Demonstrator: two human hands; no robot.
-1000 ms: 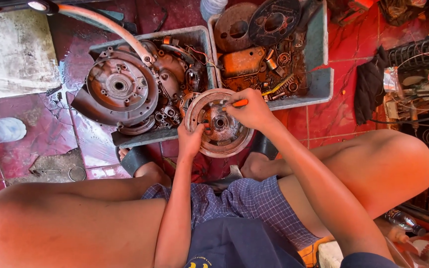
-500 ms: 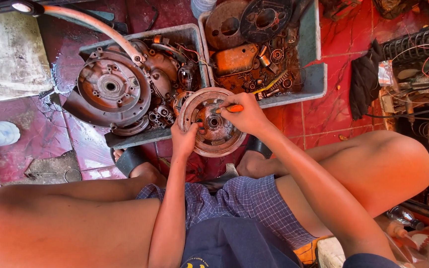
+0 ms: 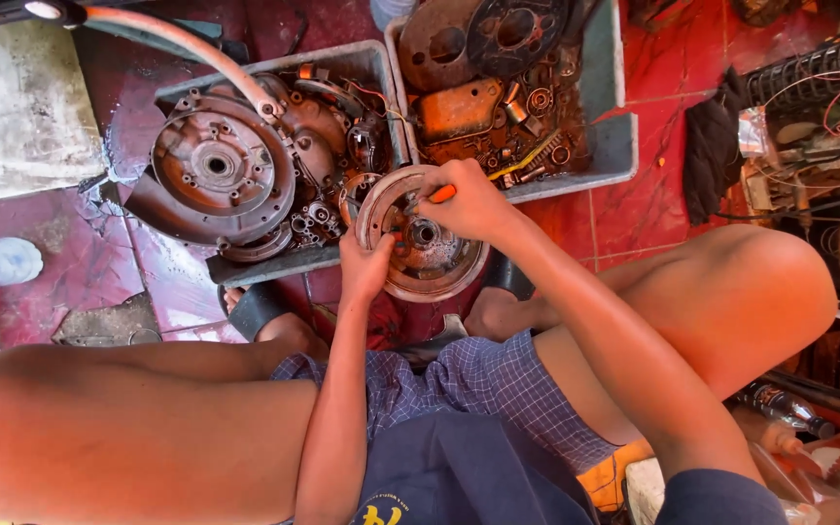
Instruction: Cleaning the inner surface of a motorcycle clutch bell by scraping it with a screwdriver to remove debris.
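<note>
**Two hands on a rusty round part**

A person sits low on the red floor (image 3: 653, 209) with knees spread wide. A round metal disc (image 3: 427, 245) lies flat between the feet, just in front of two grey trays.

The right hand (image 3: 467, 202) is closed around an orange-handled tool (image 3: 442, 193). Only the handle shows past the fingers. The tool slants down and to the left, toward the hole in the middle of the disc. This hand sits over the far edge of the disc and is the one nearer the middle.

The left hand (image 3: 367, 264) grips the near left rim of the disc, fingers curled on it.

The left tray (image 3: 274, 264) holds a big rusty engine cover (image 3: 218, 167) and small bits. The right tray (image 3: 614, 146) is full of orange and brown metal parts. A pale hose (image 3: 182, 41) bends over the left tray.
</note>
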